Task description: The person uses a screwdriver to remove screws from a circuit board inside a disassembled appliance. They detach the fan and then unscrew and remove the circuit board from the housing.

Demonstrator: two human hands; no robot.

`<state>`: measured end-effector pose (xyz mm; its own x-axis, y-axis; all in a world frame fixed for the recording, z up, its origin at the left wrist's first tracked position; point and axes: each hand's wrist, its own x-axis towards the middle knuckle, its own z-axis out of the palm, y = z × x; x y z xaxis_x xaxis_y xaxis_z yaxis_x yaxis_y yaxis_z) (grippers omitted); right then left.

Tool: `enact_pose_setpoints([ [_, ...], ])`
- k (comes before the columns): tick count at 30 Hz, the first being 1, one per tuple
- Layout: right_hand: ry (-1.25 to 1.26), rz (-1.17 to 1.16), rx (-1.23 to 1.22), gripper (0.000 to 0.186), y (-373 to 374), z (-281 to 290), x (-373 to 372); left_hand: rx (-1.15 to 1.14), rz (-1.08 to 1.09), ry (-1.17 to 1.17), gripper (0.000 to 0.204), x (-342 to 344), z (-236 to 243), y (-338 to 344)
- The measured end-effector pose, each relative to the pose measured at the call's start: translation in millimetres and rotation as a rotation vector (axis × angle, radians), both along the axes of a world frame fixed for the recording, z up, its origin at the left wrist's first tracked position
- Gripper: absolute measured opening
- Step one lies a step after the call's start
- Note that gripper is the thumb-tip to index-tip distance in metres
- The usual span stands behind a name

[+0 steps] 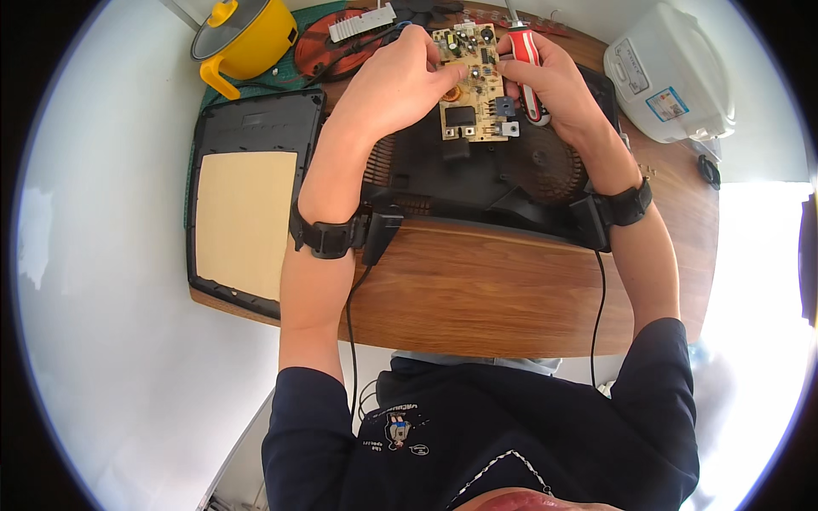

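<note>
A tan circuit board (482, 89) with capacitors, a copper coil and black components is held up between my two hands. My left hand (400, 85) grips its left edge, thumb across the face. My right hand (558, 85) has its thumb at the board's right edge, and a red-and-white screwdriver (527, 72) lies in the same hand, its shaft pointing away. Below the board rests an open black plastic housing (477, 183) with round and slotted vents. The fingers behind the board are hidden.
At far left stand a yellow pot (256, 51) and a black-framed panel (247, 221) with a cream face. A finned metal heatsink (362, 23) and a red-brown coil disc (315, 51) lie behind my left hand. On the right is a white appliance (673, 72) on the wooden table (477, 289).
</note>
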<state>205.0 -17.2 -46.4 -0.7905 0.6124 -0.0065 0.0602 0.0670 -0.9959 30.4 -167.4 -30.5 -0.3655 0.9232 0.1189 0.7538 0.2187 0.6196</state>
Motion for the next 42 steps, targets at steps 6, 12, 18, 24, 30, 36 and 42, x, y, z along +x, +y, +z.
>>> enact_pose_setpoints([
  [6, -0.002, 0.005, 0.044, 0.021, -0.7, -2.6, 5.2, 0.063, -0.026, -0.217, 0.051, -2.4, -19.2, 6.0],
  [12, -0.029, 0.008, 0.096, 0.018, 2.5, 0.1, 8.1, 0.049, -0.012, -0.146, 0.055, -0.9, -10.7, 4.8],
  [18, -0.021, 0.029, 0.084, 0.017, 6.9, 4.9, 17.0, -0.059, 0.057, -0.202, 0.042, 18.2, 28.5, 3.1],
  [24, -0.044, 0.036, 0.063, 0.021, 11.4, 16.4, 30.0, 0.022, 0.042, -0.222, 0.045, 23.4, 28.1, 2.3],
  [30, -0.038, -0.046, 0.053, 0.025, 3.8, 28.6, 48.2, 0.064, 0.039, -0.333, 0.044, 38.4, 40.3, 3.3],
  [36, -0.059, -0.078, 0.135, 0.027, 2.8, 26.0, 58.2, 0.111, 0.087, -0.279, 0.045, 50.3, 38.1, 6.6],
  [42, -0.052, -0.165, 0.153, 0.028, 0.4, 30.9, 66.0, 0.233, 0.083, -0.369, 0.045, 62.8, 28.9, 13.3],
])
